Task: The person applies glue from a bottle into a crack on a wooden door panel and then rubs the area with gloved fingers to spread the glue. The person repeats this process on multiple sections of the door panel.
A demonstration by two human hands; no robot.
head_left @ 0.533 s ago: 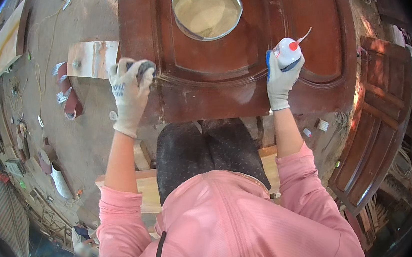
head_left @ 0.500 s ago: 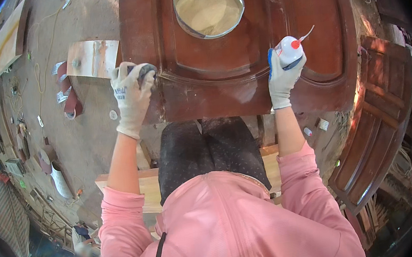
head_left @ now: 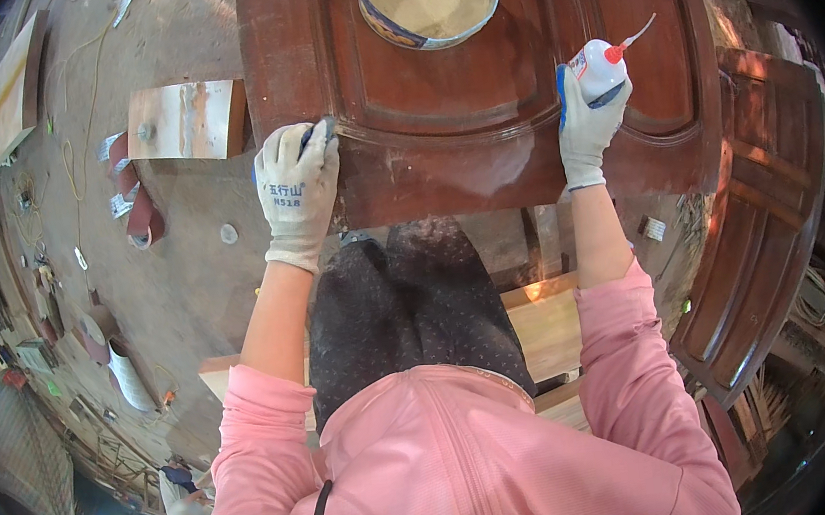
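Note:
My left hand (head_left: pixel 299 184), in a white work glove, is closed on the left edge of a dark red-brown wooden panel door (head_left: pixel 405 183). Its fingers curl around something dark that I cannot make out. Over the right part of the door, my right hand (head_left: pixel 593 133), in a white glove with blue on the palm side, grips a white squeeze bottle (head_left: pixel 599 65). The bottle has a red cap and a thin, bent clear nozzle pointing up to the right. Farther off on the door, between my hands, stands a metal bowl (head_left: pixel 497 5) of tan powder.
Left of the door lie a board piece (head_left: pixel 187 122) with a pale, stained face and a curled strip of red-brown sandpaper (head_left: pixel 142 216). Another panel door (head_left: pixel 761 221) leans at the right. Light wooden planks (head_left: pixel 546 329) sit by my legs.
My left hand has moved right and turned its back upward at the door's edge. The right hand, still holding the squeeze bottle, has shifted slightly right and away. My view has shifted a little.

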